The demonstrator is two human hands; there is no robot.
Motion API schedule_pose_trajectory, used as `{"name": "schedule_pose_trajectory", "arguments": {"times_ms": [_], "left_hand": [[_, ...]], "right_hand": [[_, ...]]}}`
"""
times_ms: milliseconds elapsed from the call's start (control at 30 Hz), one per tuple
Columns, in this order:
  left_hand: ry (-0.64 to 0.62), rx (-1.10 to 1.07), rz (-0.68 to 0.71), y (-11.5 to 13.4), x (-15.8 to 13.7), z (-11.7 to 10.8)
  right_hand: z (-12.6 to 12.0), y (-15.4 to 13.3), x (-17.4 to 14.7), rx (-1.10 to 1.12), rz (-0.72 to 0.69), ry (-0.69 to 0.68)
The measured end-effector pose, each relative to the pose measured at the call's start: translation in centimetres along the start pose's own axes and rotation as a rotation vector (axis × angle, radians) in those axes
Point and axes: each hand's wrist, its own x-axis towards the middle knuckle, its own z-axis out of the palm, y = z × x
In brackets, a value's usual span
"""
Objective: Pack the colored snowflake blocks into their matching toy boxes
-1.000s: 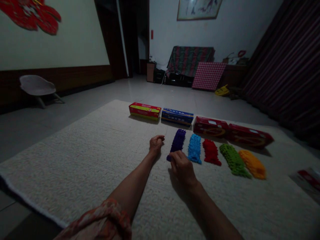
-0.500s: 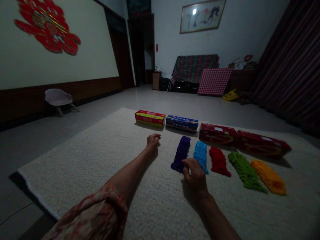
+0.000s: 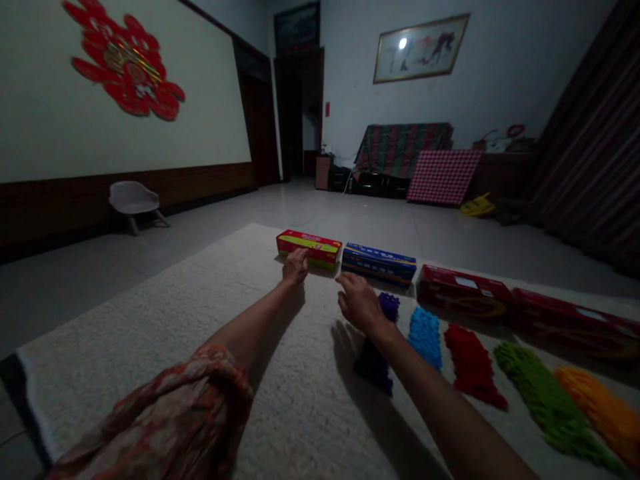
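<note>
My left hand reaches to the front of a red and yellow carton, fingers stretched out and holding nothing; whether they touch it I cannot tell. My right hand hovers above the rug, left of a dark purple bumpy strip and partly covering it. Its fingers are loosely bent, thumb apart, with nothing between them. To the right lie similar textured strips: light blue, red, green and orange. A blue carton stands just beyond my right hand.
Two dark red cartons continue the row on the right. Everything lies on a pale rug over a tiled floor. Farther off are a small chair, a checked panel and a yellow object.
My left hand has moved forward to the red and yellow carton. My right hand has moved forward and left from the strips' near ends. The view has shifted, bringing the strips lower and farther right.
</note>
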Motion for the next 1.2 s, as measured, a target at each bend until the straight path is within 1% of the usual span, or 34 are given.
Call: {"name": "schedule_pose_trajectory", "arguments": {"times_ms": [100, 200, 300, 400, 500, 567, 633, 700, 767, 867, 900, 967, 1067, 1133, 1200], "left_hand": [[-0.038, 0.089, 0.072, -0.6, 3.0, 0.3], [-0.086, 0.165, 0.121, -1.8, 5.6, 0.7], [-0.126, 0.223, 0.142, -3.2, 7.2, 1.1], [-0.135, 0.269, 0.132, -4.3, 8.0, 1.5], [-0.14, 0.3, 0.132, -4.7, 8.0, 1.4], [-0.158, 0.314, 0.148, -4.5, 7.6, 0.7], [-0.183, 0.325, 0.177, -4.0, 6.8, -0.5], [-0.211, 0.337, 0.215, -3.5, 5.4, -2.5], [-0.237, 0.35, 0.256, -2.9, 3.5, -4.9], [-0.248, 0.393, 0.302, -1.9, -0.4, -9.2], [-0.253, 0.448, 0.347, -1.4, -1.9, -10.6], [-0.262, 0.5, 0.414, -0.5, -5.3, -13.4], [-0.305, 0.46, 0.491, 1.3, -10.8, -16.6], [-0.319, 0.428, 0.539, 2.5, -14.6, -18.1], [-0.338, 0.401, 0.575, 3.7, -18.2, -18.8]], "right_hand": [[1.4, 0.1, 5.0, -0.087, 0.005, -0.09], [3.3, 0.4, 8.9, -0.172, -0.01, -0.114], [4.9, 1.1, 11.8, -0.243, 0.016, -0.112], [6.1, 1.9, 13.6, -0.281, 0.048, -0.111], [6.8, 2.1, 14.3, -0.316, 0.049, -0.122], [6.7, 1.8, 14.3, -0.332, 0.041, -0.128], [6.3, 1.1, 13.9, -0.339, 0.031, -0.133], [5.4, 0.0, 13.0, -0.337, 0.009, -0.143], [4.1, -1.3, 11.6, -0.327, -0.024, -0.156], [1.8, -3.7, 8.6, -0.287, -0.086, -0.159], [0.9, -4.6, 7.2, -0.268, -0.102, -0.149], [-0.7, -6.3, 4.0, -0.225, -0.124, -0.126], [-2.6, -8.7, -2.0, -0.156, -0.132, -0.096], [-3.6, -9.7, -6.4, -0.108, -0.131, -0.074], [-4.3, -10.2, -10.7, -0.064, -0.132, -0.039]]}}
